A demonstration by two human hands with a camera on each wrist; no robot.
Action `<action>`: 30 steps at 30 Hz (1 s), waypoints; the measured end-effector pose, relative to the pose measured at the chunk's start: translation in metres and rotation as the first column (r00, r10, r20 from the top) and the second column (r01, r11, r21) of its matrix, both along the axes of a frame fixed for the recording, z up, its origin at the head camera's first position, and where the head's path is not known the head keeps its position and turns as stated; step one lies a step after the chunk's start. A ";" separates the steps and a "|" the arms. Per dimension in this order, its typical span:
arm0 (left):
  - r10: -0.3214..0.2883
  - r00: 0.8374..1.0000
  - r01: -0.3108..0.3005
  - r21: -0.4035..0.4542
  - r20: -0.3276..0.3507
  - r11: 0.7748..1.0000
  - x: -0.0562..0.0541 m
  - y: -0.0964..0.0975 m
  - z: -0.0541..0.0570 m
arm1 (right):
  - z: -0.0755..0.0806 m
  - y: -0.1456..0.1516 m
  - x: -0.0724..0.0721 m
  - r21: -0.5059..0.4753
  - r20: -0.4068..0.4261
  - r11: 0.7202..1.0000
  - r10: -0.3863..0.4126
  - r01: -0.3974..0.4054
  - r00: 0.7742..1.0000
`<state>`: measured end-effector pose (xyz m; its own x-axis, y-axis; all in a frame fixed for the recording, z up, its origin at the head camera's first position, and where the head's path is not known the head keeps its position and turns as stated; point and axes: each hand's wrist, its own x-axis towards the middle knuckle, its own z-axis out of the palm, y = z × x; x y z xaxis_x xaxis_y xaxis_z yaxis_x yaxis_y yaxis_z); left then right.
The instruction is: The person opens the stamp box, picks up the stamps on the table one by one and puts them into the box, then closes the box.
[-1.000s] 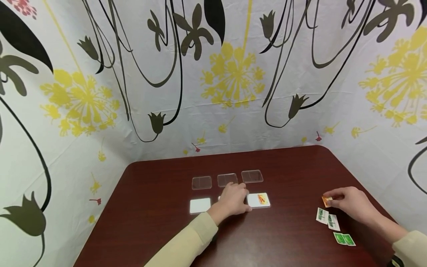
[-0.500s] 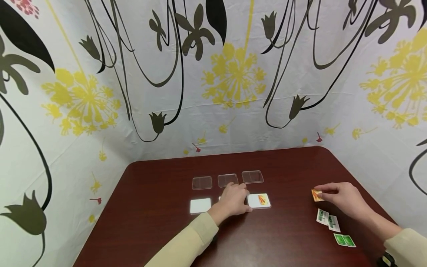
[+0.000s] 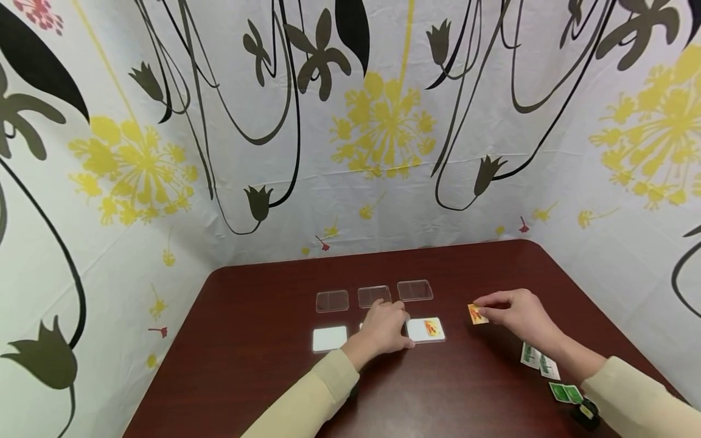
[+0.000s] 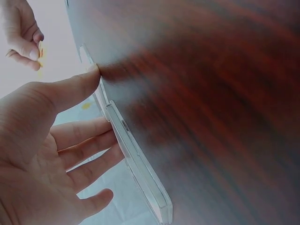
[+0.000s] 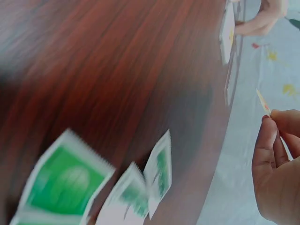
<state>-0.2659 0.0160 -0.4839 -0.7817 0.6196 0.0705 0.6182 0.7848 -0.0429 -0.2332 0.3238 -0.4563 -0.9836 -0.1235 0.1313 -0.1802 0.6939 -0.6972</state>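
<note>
My right hand (image 3: pixel 520 313) pinches an orange postage stamp (image 3: pixel 476 314) by its edge between thumb and fingers, above the table to the right of the cases. A flat clear case (image 3: pixel 417 330) with a white insert bears a similar orange stamp (image 3: pixel 432 328) on its right half. My left hand (image 3: pixel 381 328) holds that case at its left end, thumb at the front edge and fingers behind. Beneath this hand a middle case is mostly hidden. Another white-filled case (image 3: pixel 330 339) lies to its left. In the left wrist view, the thumb (image 4: pixel 77 89) touches a case edge.
Three clear lids (image 3: pixel 331 301) lie in a row behind the cases. Two white-and-green stamps (image 3: pixel 530 355) and two green stamps (image 3: pixel 566 392) lie at the right, partly under the right forearm. Patterned cloth (image 3: pixel 383 207) hangs behind the dark red table (image 3: pixel 454 389).
My right hand has carried the orange stamp leftward from the table's right side toward the cases. The left hand has stayed in place.
</note>
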 end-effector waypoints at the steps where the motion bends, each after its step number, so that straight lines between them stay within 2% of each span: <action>1: 0.001 1.000 -0.001 0.001 0.000 1.000 0.000 0.000 0.000 | -0.001 -0.004 -0.001 -0.004 -0.003 1.000 0.002 -0.002 1.000; 14: 0.001 1.000 -0.001 0.014 0.000 1.000 0.001 -0.001 0.002 | -0.011 -0.044 -0.015 -0.058 -0.036 0.997 0.047 -0.049 0.998; 21: 0.019 1.000 -0.019 0.027 0.025 0.999 0.000 0.000 0.002 | -0.017 -0.063 -0.019 -0.099 -0.022 0.993 0.064 -0.066 0.998; 30: 0.037 0.998 -0.039 0.048 0.044 0.998 -0.003 -0.001 0.000 | -0.026 -0.086 -0.024 -0.017 -0.069 0.995 0.093 -0.094 0.993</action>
